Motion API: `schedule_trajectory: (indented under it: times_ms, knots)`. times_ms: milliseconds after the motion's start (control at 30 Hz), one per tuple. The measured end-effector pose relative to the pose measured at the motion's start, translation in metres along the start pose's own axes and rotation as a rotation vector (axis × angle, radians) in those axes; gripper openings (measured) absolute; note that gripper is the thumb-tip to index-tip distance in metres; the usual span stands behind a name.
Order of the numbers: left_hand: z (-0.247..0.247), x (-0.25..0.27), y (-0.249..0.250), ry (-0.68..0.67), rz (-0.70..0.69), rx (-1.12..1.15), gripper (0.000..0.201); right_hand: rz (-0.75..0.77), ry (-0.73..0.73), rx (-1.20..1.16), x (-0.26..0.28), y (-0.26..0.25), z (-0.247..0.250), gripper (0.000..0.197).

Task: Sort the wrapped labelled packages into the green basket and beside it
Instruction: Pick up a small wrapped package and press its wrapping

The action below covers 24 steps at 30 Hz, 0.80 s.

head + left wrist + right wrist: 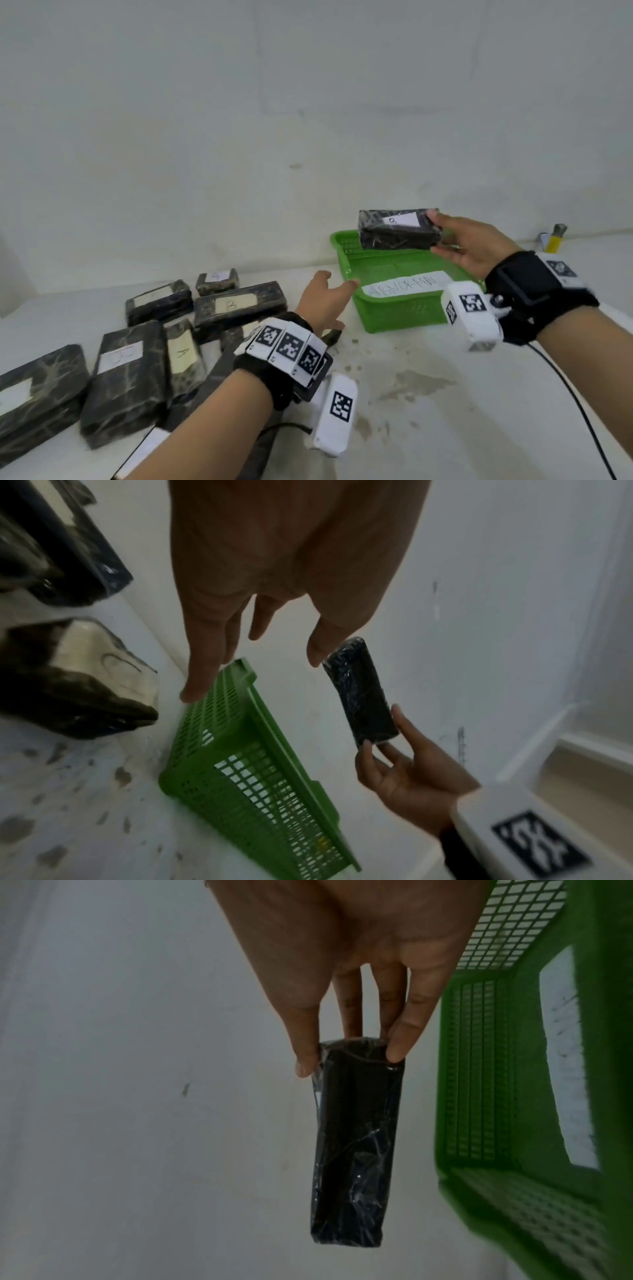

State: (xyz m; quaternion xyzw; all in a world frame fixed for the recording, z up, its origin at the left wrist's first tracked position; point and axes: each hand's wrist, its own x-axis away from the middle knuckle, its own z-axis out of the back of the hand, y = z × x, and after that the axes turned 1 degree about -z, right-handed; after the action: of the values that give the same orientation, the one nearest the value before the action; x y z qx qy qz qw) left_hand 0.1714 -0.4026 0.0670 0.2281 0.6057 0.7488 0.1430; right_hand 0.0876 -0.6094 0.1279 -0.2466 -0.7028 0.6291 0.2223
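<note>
Head view: right hand (474, 244) pinching one end of a black wrapped package (399, 229), held above the far part of the green basket (394, 313). White label facing up, letter blurred, perhaps B. Left hand (323, 299) relaxed, fingers straight, fingertips at the basket's near-left rim. More labelled packages (236, 303) lying left on the worktop (428, 394).

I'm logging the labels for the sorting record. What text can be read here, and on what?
"ABNORMAL" roughly, blurred: paper on the green basket.
"B": held package in the right hand.
"B": long package.
"A": narrow package.
"B", faint: big package.
Unreadable: small rear package; other labels; wrist tags are square codes.
</note>
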Motion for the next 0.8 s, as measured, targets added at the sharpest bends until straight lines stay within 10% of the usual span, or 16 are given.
schedule_trajectory:
  times_ms: [367,800]
  knots:
    - [-0.014,-0.061,-0.003,-0.131,-0.093,-0.063,0.061,-0.236,-0.005,0.279,-0.158,0.025,-0.024,0.05]
    - [-0.004,-0.066,-0.017,-0.169,-0.169,-0.051,0.07,-0.403,-0.108,0.652,-0.194,0.09,-0.037,0.029]
